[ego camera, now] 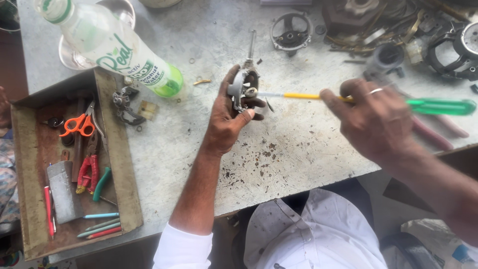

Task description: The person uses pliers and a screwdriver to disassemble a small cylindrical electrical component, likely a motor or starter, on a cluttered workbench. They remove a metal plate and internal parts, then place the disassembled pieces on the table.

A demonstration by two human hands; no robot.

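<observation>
My left hand [226,119] grips a small round metal motor part [243,85] with a thin shaft sticking up from it, held just above the grey worktable [298,144]. My right hand [376,119] holds a screwdriver [438,106] with a green handle and a yellow-sleeved shank. Its tip touches the face of the motor part from the right. A ring shows on one finger of the right hand.
A shallow cardboard tray [127,194] at the left holds orange scissors [78,124], red-handled pliers [87,174], pens and a metal block. A clear plastic bottle [112,50] lies at the top left. Loose motor parts [291,31] and scrap crowd the top right.
</observation>
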